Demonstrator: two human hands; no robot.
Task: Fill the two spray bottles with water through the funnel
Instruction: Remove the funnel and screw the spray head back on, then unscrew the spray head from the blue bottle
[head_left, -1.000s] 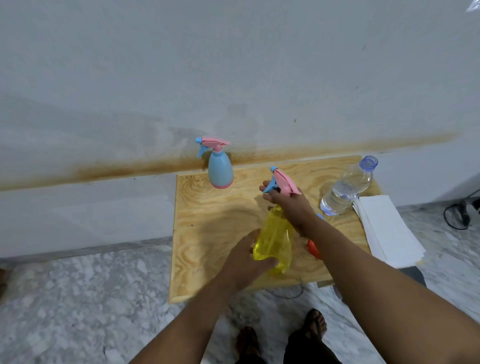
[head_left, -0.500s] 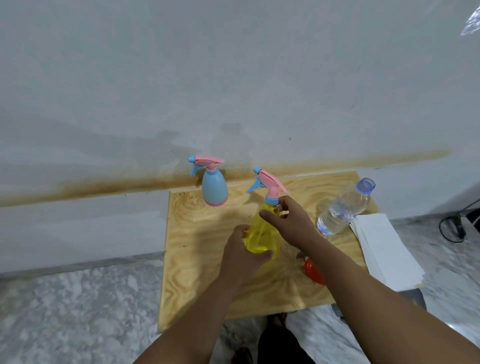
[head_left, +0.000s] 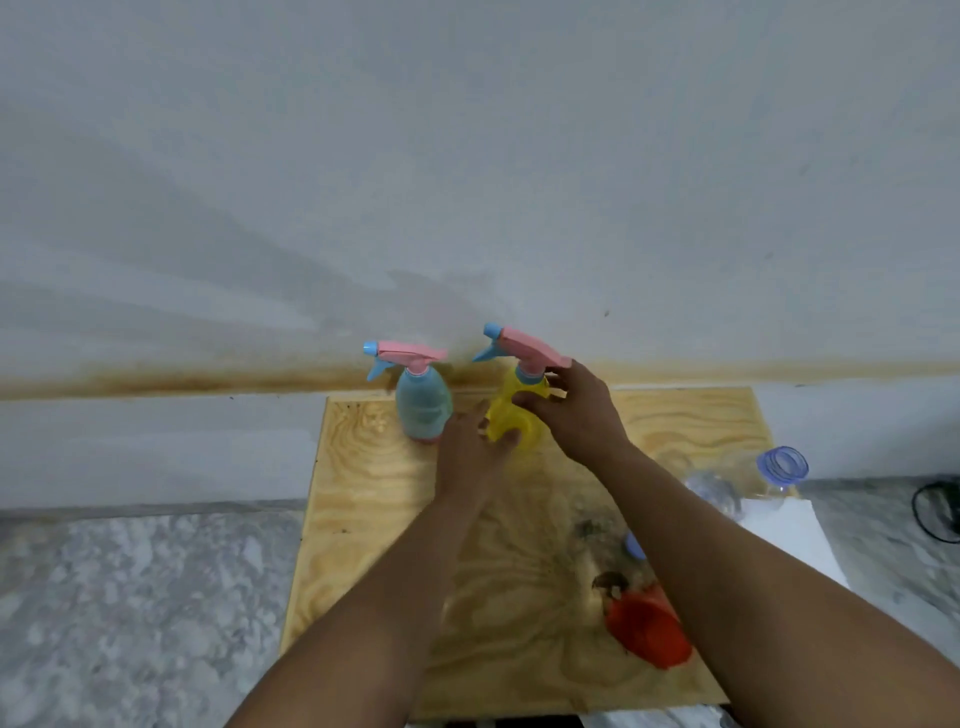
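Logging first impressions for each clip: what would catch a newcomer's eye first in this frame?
Both hands meet on the yellow spray bottle at the back of the wooden board: the left hand grips its body, the right hand holds its neck under the pink trigger head. A blue spray bottle stands right beside it to the left, and a red funnel lies at the board's near right.
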